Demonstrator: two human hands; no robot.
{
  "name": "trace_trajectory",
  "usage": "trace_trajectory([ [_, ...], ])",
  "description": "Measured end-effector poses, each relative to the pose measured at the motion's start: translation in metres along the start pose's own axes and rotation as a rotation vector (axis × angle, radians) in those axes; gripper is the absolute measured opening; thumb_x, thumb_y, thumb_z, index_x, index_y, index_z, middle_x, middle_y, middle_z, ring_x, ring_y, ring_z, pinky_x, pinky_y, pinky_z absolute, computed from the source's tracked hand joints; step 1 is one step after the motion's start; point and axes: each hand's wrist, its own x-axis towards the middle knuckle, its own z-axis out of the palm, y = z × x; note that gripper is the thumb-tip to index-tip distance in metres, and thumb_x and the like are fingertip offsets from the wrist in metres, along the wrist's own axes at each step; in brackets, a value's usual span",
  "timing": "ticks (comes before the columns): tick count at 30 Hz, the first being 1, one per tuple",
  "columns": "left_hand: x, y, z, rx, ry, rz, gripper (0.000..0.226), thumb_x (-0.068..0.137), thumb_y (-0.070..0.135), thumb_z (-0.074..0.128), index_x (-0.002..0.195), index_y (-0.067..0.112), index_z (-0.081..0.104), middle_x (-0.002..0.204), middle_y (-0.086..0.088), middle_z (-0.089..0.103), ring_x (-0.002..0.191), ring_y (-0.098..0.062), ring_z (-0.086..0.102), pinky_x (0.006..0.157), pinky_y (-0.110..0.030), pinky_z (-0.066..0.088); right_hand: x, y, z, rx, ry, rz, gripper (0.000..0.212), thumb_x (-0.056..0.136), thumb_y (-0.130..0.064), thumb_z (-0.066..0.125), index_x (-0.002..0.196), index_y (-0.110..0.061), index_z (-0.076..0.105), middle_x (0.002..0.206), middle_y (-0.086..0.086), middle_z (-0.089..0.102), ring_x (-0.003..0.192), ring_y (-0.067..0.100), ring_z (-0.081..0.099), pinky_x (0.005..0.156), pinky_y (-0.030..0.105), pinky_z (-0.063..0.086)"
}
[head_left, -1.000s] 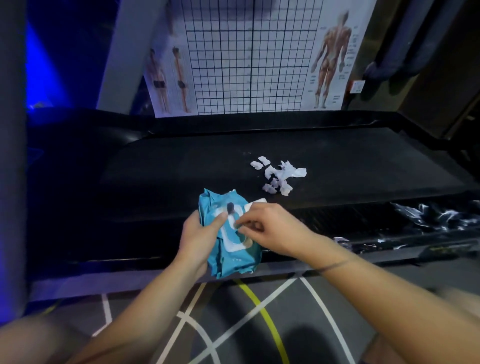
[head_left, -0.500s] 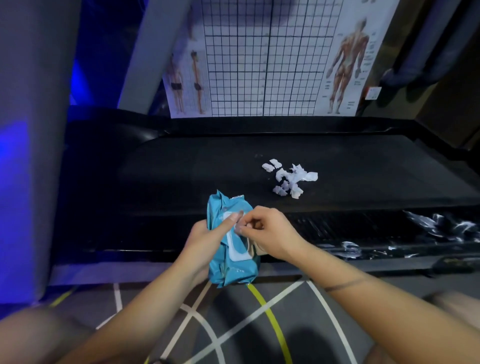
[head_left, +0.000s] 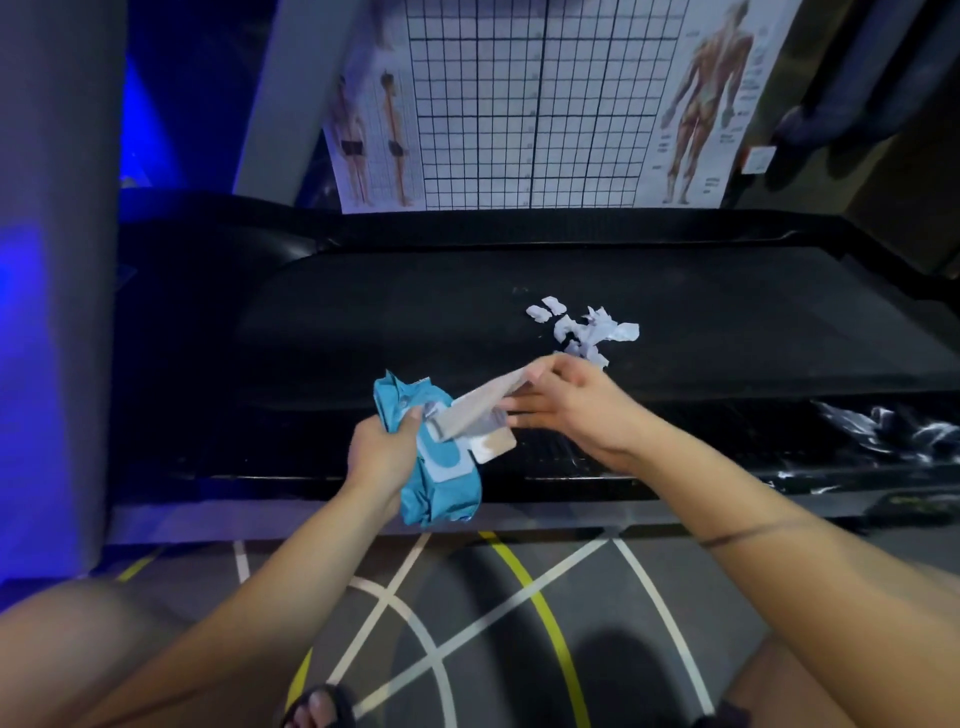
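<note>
Since half a second ago, the right hand has drawn a wipe out of the blue pack. The pack stands roughly upright (top leaning left) over the treadmill's near edge, gripped by the left hand. The wipe slants up to the right, pinched by the right hand's fingertips.

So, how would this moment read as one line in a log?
left hand: holds wipes pack | right hand: pinches wipe, partway out | flap: open | paper scraps: on treadmill belt
</note>
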Motion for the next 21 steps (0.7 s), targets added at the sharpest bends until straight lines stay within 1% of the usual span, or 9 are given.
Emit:
trace_trajectory([
  [3, 0.006, 0.002, 0.002, -0.014, 0.003, -0.007, 0.012, 0.105, 0.031, 0.067, 0.101, 0.021, 0.07, 0.103, -0.008, 0.079, 0.093, -0.029, 0.077, 0.089, -0.051, 0.064, 0.01, -0.004, -0.006, 0.08, 0.141, -0.044, 0.016, 0.11, -0.017, 0.038, 0.104, -0.005, 0.047, 0.117, 0.039, 0.061, 0.098, 0.039, 0.073, 0.088, 0.052, 0.06],
  [5, 0.011, -0.001, 0.002, 0.05, 0.043, -0.018, 0.015, 0.106, 0.032, 0.065, 0.105, 0.018, 0.069, 0.104, -0.009, 0.077, 0.093, -0.03, 0.076, 0.089, -0.05, 0.063, 0.015, -0.013, -0.011, 0.091, 0.274, -0.154, 0.019, 0.11, -0.017, 0.037, 0.106, -0.003, 0.049, 0.115, 0.039, 0.062, 0.095, 0.039, 0.073, 0.083, 0.051, 0.061],
  [8, 0.019, -0.007, -0.003, 0.187, 0.16, -0.002, 0.03, 0.106, 0.034, 0.063, 0.119, 0.008, 0.07, 0.113, -0.015, 0.075, 0.101, -0.036, 0.074, 0.093, -0.051, 0.061, 0.018, -0.032, -0.028, 0.029, 0.478, -0.286, 0.033, 0.109, -0.013, 0.033, 0.089, -0.002, 0.056, 0.085, 0.018, 0.074, 0.079, 0.028, 0.075, 0.068, 0.044, 0.058],
  [10, 0.023, -0.005, -0.008, 0.201, 0.211, 0.002, 0.032, 0.107, 0.032, 0.062, 0.122, 0.005, 0.07, 0.118, -0.017, 0.074, 0.106, -0.038, 0.072, 0.094, -0.048, 0.06, 0.024, -0.033, -0.047, -0.081, 0.586, -0.297, 0.035, 0.103, -0.013, 0.035, 0.082, 0.001, 0.058, 0.073, 0.007, 0.072, 0.068, 0.021, 0.07, 0.061, 0.039, 0.051],
  [13, 0.031, -0.001, -0.017, 0.154, 0.265, -0.017, 0.032, 0.108, 0.032, 0.061, 0.126, 0.006, 0.068, 0.121, -0.015, 0.073, 0.108, -0.038, 0.072, 0.093, -0.046, 0.06, 0.037, -0.024, -0.058, -0.186, 0.668, -0.28, 0.031, 0.091, -0.026, 0.041, 0.078, -0.005, 0.058, 0.087, 0.007, 0.074, 0.082, 0.023, 0.073, 0.073, 0.035, 0.058],
  [15, 0.035, -0.002, -0.021, 0.133, 0.294, -0.031, 0.034, 0.107, 0.033, 0.062, 0.126, 0.006, 0.068, 0.123, -0.016, 0.073, 0.107, -0.039, 0.072, 0.096, -0.05, 0.06, 0.041, -0.014, -0.051, -0.292, 0.686, -0.24, 0.023, 0.095, -0.033, 0.044, 0.094, -0.013, 0.056, 0.092, -0.003, 0.065, 0.089, 0.017, 0.066, 0.073, 0.021, 0.05],
  [16, 0.037, -0.003, -0.023, 0.12, 0.305, -0.041, 0.034, 0.107, 0.034, 0.062, 0.126, 0.006, 0.068, 0.123, -0.017, 0.073, 0.107, -0.039, 0.072, 0.096, -0.052, 0.06, 0.043, -0.008, -0.046, -0.343, 0.698, -0.221, 0.02, 0.101, -0.03, 0.044, 0.104, -0.012, 0.053, 0.091, -0.009, 0.058, 0.089, 0.012, 0.06, 0.069, 0.013, 0.044],
  [18, 0.04, -0.004, -0.024, 0.11, 0.319, -0.06, 0.034, 0.107, 0.033, 0.062, 0.126, 0.005, 0.067, 0.124, -0.018, 0.072, 0.108, -0.04, 0.072, 0.095, -0.053, 0.06, 0.048, 0.005, -0.036, -0.37, 0.706, -0.205, 0.016, 0.107, -0.024, 0.04, 0.11, -0.009, 0.047, 0.089, -0.012, 0.052, 0.09, 0.011, 0.056, 0.07, 0.016, 0.041],
  [21, 0.041, -0.005, -0.025, 0.087, 0.317, -0.067, 0.032, 0.107, 0.034, 0.062, 0.125, 0.008, 0.066, 0.124, -0.017, 0.072, 0.107, -0.04, 0.072, 0.095, -0.054, 0.061, 0.058, 0.014, -0.031, -0.351, 0.714, -0.229, 0.014, 0.108, -0.021, 0.038, 0.11, -0.009, 0.045, 0.087, -0.009, 0.056, 0.082, 0.006, 0.057, 0.072, 0.023, 0.044],
])
